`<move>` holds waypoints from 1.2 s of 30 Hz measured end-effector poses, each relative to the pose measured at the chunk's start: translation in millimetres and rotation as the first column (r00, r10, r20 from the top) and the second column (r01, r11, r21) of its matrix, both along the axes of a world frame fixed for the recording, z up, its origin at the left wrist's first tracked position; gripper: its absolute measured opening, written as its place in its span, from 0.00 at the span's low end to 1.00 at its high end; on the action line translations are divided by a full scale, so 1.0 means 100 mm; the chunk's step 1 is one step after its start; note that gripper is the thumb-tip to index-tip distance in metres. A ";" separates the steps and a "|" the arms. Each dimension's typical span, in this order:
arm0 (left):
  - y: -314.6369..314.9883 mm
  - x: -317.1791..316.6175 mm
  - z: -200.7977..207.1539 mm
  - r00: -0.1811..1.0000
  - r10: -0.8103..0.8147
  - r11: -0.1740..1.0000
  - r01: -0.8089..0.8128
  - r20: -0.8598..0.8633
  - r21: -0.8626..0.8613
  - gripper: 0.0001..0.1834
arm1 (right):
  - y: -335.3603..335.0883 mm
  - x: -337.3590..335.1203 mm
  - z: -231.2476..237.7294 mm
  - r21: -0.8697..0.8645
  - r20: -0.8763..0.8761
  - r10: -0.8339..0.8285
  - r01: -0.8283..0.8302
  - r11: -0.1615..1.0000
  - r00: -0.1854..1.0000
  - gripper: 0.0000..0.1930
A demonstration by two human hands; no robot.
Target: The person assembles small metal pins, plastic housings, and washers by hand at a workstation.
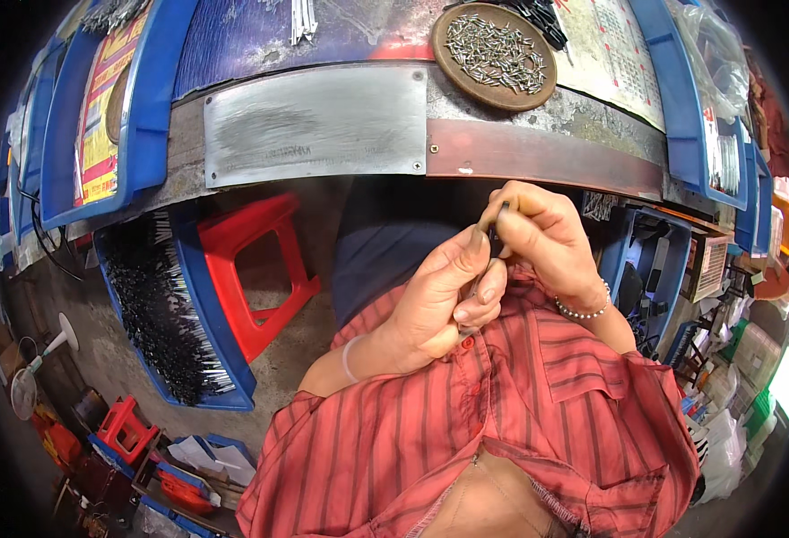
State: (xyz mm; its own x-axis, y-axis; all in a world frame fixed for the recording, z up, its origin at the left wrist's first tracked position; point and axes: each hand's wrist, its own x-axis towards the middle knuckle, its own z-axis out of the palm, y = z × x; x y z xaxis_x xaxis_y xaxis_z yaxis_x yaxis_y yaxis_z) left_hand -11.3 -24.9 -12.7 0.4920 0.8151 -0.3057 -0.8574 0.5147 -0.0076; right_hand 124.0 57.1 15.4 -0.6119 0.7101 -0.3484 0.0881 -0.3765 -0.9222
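In front of my chest, just below the bench edge, my two hands meet. My left hand [448, 291] is closed, thumb and fingers pinched on a small, thin dark piece [495, 240]. The fingertips of my right hand [547, 235] close on the upper end of the same piece. Most of it is hidden by the fingers, so its kind does not show. On the bench beyond lies a round brown dish [444, 67] full of small pointed metal tips [495, 56]. Thin black parts [545, 20] lie at the dish's far side.
A metal plate [314, 125] is screwed along the bench edge. White sticks [303, 21] lie farther back. Blue bins [148, 134] flank the bench. Lower left, another blue bin [247, 390] holds many black-ended sticks [166, 314] beside a red stool [242, 242].
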 end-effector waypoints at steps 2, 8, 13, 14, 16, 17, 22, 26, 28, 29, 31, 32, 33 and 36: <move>0.01 0.00 0.03 0.999 0.013 1.000 -0.012 0.046 -0.018 0.19 | 0.02 -0.01 0.08 -0.139 -0.078 -0.035 0.023 0.990 0.996 0.12; 0.05 -0.05 0.01 0.984 -0.016 0.999 0.009 0.176 0.035 0.17 | 0.14 -0.04 0.23 -0.001 -0.003 0.026 -0.026 1.000 1.000 0.11; 0.11 -0.14 0.06 0.991 -0.018 0.998 0.027 0.136 -0.061 0.16 | 0.34 -0.07 0.45 0.493 0.184 0.023 -0.112 0.863 0.983 0.08; 0.11 -0.17 0.11 0.996 -0.013 0.995 0.023 0.092 -0.102 0.17 | 0.39 -0.08 0.54 0.690 0.336 0.083 -0.305 0.657 0.938 0.10; 0.12 -0.21 0.09 0.985 -0.046 0.993 0.063 0.166 -0.098 0.12 | 0.44 -0.13 0.64 0.788 0.426 0.192 -0.467 0.401 0.884 0.15; 0.12 -0.24 0.13 0.989 -0.075 0.989 0.090 0.125 -0.115 0.12 | 0.45 -0.16 0.72 0.768 0.503 0.252 -0.561 0.308 0.827 0.14; 0.20 -0.42 0.37 0.988 -0.135 0.986 0.126 -0.081 -0.107 0.12 | 0.45 -0.35 0.87 0.734 0.659 0.328 -0.674 -0.084 0.677 0.07; 0.25 -0.66 0.44 0.941 -0.061 0.990 0.101 -0.333 0.103 0.20 | 0.62 -0.52 1.11 0.728 0.680 0.301 -0.663 -0.173 0.669 0.08; 0.35 -0.92 0.48 0.954 0.040 0.991 0.001 -0.297 0.137 0.25 | 0.86 -0.63 1.20 0.711 0.700 0.250 -0.687 -0.151 0.669 0.10; 0.40 -0.98 0.46 0.912 0.194 0.976 -0.141 -0.360 0.167 0.27 | 1.01 -0.69 1.19 0.753 0.651 0.230 -0.655 -0.069 0.724 0.09; 0.50 -1.06 0.38 0.705 0.520 0.853 -0.402 -0.483 0.331 0.28 | 1.34 -0.87 1.12 0.818 0.559 0.155 -0.573 0.061 0.815 0.08; 0.54 -1.11 0.30 0.697 0.528 0.848 -0.407 -0.485 0.339 0.28 | 1.50 -1.01 1.06 0.842 0.519 0.104 -0.528 0.107 0.848 0.07; 0.62 -1.15 0.20 0.453 0.653 0.757 -0.422 -0.607 0.499 0.27 | 1.65 -1.14 1.03 0.845 0.499 0.080 -0.505 0.178 0.863 0.07; 0.76 -1.17 0.08 0.153 0.765 0.626 -0.406 -0.626 0.666 0.23 | 2.16 -1.58 0.70 0.867 0.440 0.012 -0.428 0.254 0.898 0.07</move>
State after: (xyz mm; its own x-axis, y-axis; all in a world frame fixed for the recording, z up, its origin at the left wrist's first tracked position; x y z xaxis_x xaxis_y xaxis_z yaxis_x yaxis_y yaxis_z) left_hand -128.3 51.4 -4.8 -0.5306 0.8404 0.1104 -0.3470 -0.3342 0.8763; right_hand -34.3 273.1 85.5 -0.8182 0.5101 0.2652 0.3338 0.7970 -0.5033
